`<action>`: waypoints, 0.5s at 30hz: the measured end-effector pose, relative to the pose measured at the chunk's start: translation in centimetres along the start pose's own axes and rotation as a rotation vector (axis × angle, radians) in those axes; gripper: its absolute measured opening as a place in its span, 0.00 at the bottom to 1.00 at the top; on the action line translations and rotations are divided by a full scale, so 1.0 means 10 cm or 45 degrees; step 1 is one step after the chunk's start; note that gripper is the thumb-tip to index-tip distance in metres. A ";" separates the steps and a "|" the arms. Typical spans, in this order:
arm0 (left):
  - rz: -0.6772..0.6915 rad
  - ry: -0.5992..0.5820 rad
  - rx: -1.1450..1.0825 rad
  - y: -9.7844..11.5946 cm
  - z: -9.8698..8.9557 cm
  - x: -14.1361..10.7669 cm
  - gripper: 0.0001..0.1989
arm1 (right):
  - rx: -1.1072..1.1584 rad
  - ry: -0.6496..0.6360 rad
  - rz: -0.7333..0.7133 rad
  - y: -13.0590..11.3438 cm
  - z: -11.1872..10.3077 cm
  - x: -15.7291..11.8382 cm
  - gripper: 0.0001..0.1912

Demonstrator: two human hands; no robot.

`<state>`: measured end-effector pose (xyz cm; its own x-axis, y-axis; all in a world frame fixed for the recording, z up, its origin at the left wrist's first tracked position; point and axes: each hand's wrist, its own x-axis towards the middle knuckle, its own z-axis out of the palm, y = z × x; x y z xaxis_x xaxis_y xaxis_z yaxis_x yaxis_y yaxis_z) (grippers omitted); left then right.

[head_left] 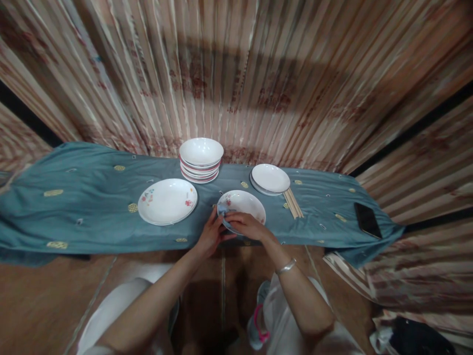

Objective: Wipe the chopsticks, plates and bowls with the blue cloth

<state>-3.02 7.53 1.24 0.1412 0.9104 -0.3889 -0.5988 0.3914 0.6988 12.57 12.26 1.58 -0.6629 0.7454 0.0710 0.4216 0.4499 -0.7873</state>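
Observation:
A white plate with a floral rim (247,201) is tilted slightly at the table's front edge. My left hand (212,234) grips its left side, fingers wrapped round the rim. My right hand (246,224) is closed on a small blue cloth (223,209), pressed against the plate's left inner rim. To the left lies a larger oval floral plate (168,201), with another edge just showing under it. Behind, a stack of several white bowls (201,152) stands upright. Small white plates (271,178) are stacked at the right, beside wooden chopsticks (293,203).
A teal patterned cloth (99,197) covers the long narrow table. Near its right end lies a black phone (367,220). A pleated curtain (236,74) hangs directly behind the table. On the floor at the lower right is a dark bundle (417,337).

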 end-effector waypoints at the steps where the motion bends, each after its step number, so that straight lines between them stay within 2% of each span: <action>1: 0.005 -0.002 0.003 0.00 0.00 0.00 0.33 | 0.008 -0.011 0.007 -0.02 -0.02 -0.04 0.15; 7: 0.021 -0.022 0.023 0.01 0.00 0.01 0.34 | -0.018 -0.041 0.072 -0.07 -0.12 -0.25 0.15; 15: 0.039 -0.024 0.049 0.04 0.03 -0.02 0.35 | -0.337 0.085 0.252 0.04 -0.23 -0.44 0.16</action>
<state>-3.08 7.54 1.77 0.1385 0.9242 -0.3559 -0.5722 0.3679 0.7329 17.07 10.32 2.42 -0.5141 0.8575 -0.0205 0.6899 0.3992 -0.6039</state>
